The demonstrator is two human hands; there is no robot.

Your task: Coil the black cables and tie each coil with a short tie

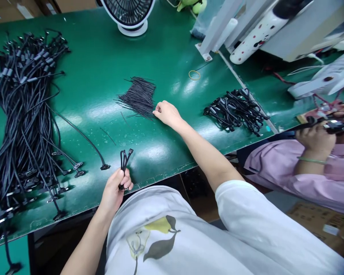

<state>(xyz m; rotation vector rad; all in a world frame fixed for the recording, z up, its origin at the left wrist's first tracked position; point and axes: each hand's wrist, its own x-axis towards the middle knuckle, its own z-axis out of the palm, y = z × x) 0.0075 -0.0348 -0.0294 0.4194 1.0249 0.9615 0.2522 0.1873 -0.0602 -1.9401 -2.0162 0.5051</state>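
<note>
In my left hand (116, 187), near the table's front edge, is a folded black cable (124, 161); the fingers are wrapped around it and its loops and a connector stick up above the fist. My right hand (166, 114) is at the right edge of a pile of thin black twist ties (139, 95), fingertips pinched together. Whatever lies between those fingertips is too small to make out. A few loose ties (107, 136) lie apart from the pile, between it and my left hand.
A large heap of long black cables (23, 110) covers the table's left side. Coiled cables (235, 110) lie at the right. A white fan (129, 15) stands at the back, a yellow rubber band (194, 75) nearer. A co-worker's hand (315, 139) holds something dark at far right.
</note>
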